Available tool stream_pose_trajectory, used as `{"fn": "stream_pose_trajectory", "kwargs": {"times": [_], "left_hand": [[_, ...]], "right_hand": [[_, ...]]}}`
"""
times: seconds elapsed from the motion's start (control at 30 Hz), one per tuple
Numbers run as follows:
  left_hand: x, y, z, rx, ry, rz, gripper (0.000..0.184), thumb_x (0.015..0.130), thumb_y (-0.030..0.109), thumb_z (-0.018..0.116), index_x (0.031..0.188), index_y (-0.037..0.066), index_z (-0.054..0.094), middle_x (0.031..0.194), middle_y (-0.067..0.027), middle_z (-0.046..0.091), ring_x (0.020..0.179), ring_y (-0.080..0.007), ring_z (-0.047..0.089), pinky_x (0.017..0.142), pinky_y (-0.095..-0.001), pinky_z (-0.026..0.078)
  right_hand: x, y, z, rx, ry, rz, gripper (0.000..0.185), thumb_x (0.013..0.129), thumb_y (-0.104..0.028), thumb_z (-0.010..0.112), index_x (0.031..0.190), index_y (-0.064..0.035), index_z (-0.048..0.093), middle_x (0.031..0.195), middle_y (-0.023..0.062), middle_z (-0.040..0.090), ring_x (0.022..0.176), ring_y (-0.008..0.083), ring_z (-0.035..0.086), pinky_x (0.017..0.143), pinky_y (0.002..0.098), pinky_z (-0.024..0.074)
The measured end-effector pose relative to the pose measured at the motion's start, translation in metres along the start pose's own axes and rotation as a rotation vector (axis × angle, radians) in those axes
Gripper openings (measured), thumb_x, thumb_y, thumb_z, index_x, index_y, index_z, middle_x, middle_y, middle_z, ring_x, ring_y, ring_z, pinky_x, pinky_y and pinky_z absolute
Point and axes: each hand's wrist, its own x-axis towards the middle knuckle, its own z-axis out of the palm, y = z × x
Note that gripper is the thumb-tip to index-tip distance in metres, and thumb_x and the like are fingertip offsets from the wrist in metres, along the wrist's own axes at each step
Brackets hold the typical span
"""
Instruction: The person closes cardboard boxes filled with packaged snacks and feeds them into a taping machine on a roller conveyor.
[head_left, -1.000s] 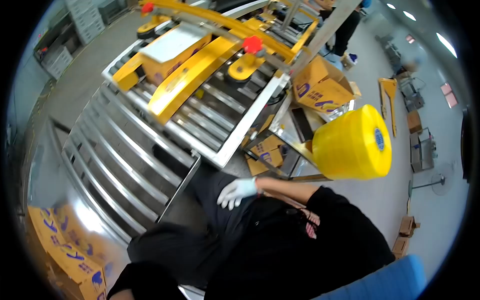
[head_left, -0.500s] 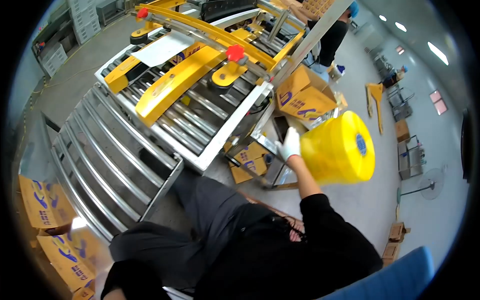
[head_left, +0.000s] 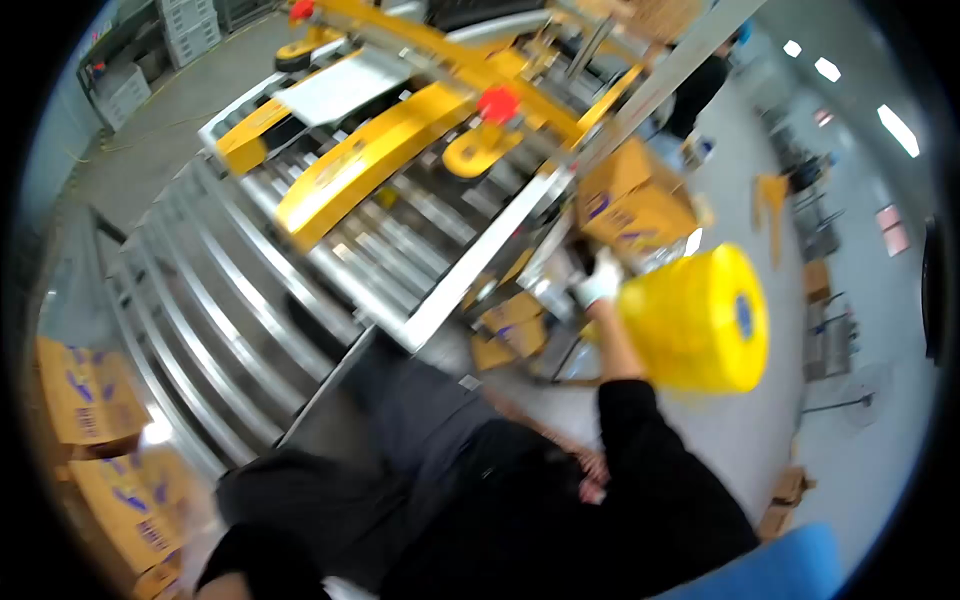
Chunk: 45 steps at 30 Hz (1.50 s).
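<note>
My right hand (head_left: 600,282), in a white glove, reaches out over a small metal stand beside the roller conveyor. Just beyond its fingers is a dark flat object (head_left: 577,258); motion blur hides whether they touch it. The fingers are too smeared to show if they are closed. A large yellow roll (head_left: 690,325) is right of the hand, and an open cardboard box (head_left: 637,198) stands behind it. My left hand is out of view; only its black sleeve (head_left: 255,560) and a bit of forearm show at the lower left.
A roller conveyor (head_left: 215,310) with yellow guide arms (head_left: 370,160) fills the left and centre. Cartons (head_left: 90,395) are at the lower left, others (head_left: 512,330) under the stand. A co-worker (head_left: 697,90) is at the upper right. A blue chair back (head_left: 775,570) is behind me.
The view has shifted and blurred, so the conveyor, box and yellow roll appear farther right. My right hand stays beside the dark flat object.
</note>
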Motion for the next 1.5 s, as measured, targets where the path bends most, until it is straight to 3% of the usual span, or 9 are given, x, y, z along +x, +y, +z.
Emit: {"fn": "stream_pose_trajectory", "kwargs": {"times": [0.33, 0.47, 0.57, 0.77, 0.9, 1.03, 1.13, 1.4, 1.5], "left_hand": [[-0.02, -0.018, 0.013, -0.016, 0.014, -0.052, 0.031, 0.104, 0.016, 0.05, 0.125, -0.003, 0.062, 0.123, -0.0157, 0.064, 0.114, -0.0273, 0.061, 0.103, -0.0368, 0.046], [-0.026, -0.015, 0.023, -0.003, 0.016, -0.056, 0.031, 0.104, 0.016, 0.05, 0.124, -0.003, 0.062, 0.121, -0.0158, 0.064, 0.113, -0.0274, 0.061, 0.101, -0.0368, 0.047], [-0.028, -0.013, 0.037, 0.004, 0.003, -0.086, 0.03, 0.104, 0.016, 0.05, 0.123, -0.003, 0.063, 0.12, -0.0159, 0.065, 0.111, -0.0275, 0.062, 0.101, -0.0368, 0.047], [-0.017, 0.015, 0.05, 0.056, -0.078, -0.104, 0.029, 0.104, 0.015, 0.049, 0.121, -0.003, 0.064, 0.117, -0.0161, 0.065, 0.109, -0.0276, 0.062, 0.099, -0.0368, 0.048], [-0.015, 0.008, 0.075, 0.039, -0.056, -0.147, 0.029, 0.104, 0.014, 0.049, 0.12, -0.004, 0.064, 0.116, -0.0162, 0.066, 0.108, -0.0276, 0.063, 0.098, -0.0367, 0.048], [0.014, 0.037, 0.074, 0.053, -0.145, -0.036, 0.028, 0.104, 0.014, 0.048, 0.118, -0.004, 0.065, 0.114, -0.0163, 0.066, 0.106, -0.0277, 0.063, 0.097, -0.0367, 0.049], [-0.013, 0.025, 0.093, 0.045, -0.104, -0.055, 0.028, 0.104, 0.013, 0.048, 0.117, -0.004, 0.065, 0.113, -0.0164, 0.067, 0.105, -0.0278, 0.064, 0.096, -0.0367, 0.05], [-0.021, 0.017, 0.166, 0.134, -0.213, -0.132, 0.028, 0.104, 0.012, 0.047, 0.115, -0.004, 0.066, 0.109, -0.0166, 0.067, 0.102, -0.0279, 0.065, 0.094, -0.0367, 0.051], [-0.077, -0.135, 0.211, 0.642, -0.3, -0.251, 0.031, 0.105, 0.017, 0.046, 0.12, -0.002, 0.065, 0.12, -0.021, 0.066, 0.112, -0.0328, 0.063, 0.098, -0.0383, 0.05]], "right_hand": [[0.025, 0.005, -0.007, 0.027, -0.054, 0.025, 0.115, 0.062, -0.041, 0.088, 0.153, 0.0029, 0.033, 0.142, 0.0283, 0.053, 0.131, 0.0432, 0.052, 0.112, 0.0457, 0.0428], [-0.015, -0.002, -0.025, 0.22, 0.366, -0.486, 0.054, 0.083, -0.017, 0.07, 0.132, 0.0036, 0.057, 0.126, 0.0261, 0.061, 0.117, 0.0432, 0.057, 0.106, 0.0486, 0.0436], [-0.082, -0.026, -0.07, 0.03, -0.102, -0.697, 0.033, 0.078, -0.007, 0.072, 0.11, -0.0051, 0.066, 0.102, 0.0176, 0.069, 0.094, 0.0404, 0.063, 0.086, 0.0484, 0.05], [-0.05, -0.007, -0.055, 0.214, -0.193, -0.743, 0.01, 0.082, -0.011, 0.07, 0.091, -0.0078, 0.067, 0.088, 0.0147, 0.068, 0.085, 0.0366, 0.065, 0.075, 0.0476, 0.0515], [-0.025, -0.032, -0.032, -0.471, -0.42, -0.727, 0.022, 0.09, -0.027, 0.059, 0.087, -0.0078, 0.069, 0.08, 0.0132, 0.067, 0.076, 0.0318, 0.064, 0.071, 0.0431, 0.0529], [-0.085, -0.074, -0.057, -0.533, -0.832, -0.743, 0.026, 0.102, -0.022, 0.05, 0.094, -0.0061, 0.069, 0.085, 0.0101, 0.068, 0.074, 0.0265, 0.065, 0.062, 0.0406, 0.0543], [-0.021, -0.007, 0.002, -0.016, -0.124, -0.895, 0.015, 0.078, -0.024, 0.071, 0.074, -0.0094, 0.073, 0.059, 0.0104, 0.061, 0.062, 0.0286, 0.064, 0.056, 0.0431, 0.0503], [-0.092, -0.01, 0.033, 0.37, -0.074, -0.577, 0.037, 0.072, -0.019, 0.088, 0.077, -0.0086, 0.053, 0.076, 0.01, 0.052, 0.069, 0.0302, 0.053, 0.063, 0.0401, 0.0443], [-0.08, -0.024, 0.012, 0.344, -0.052, -0.658, 0.037, 0.072, -0.019, 0.087, 0.079, -0.0093, 0.052, 0.077, 0.0102, 0.052, 0.072, 0.0306, 0.053, 0.064, 0.0399, 0.0445]]}}
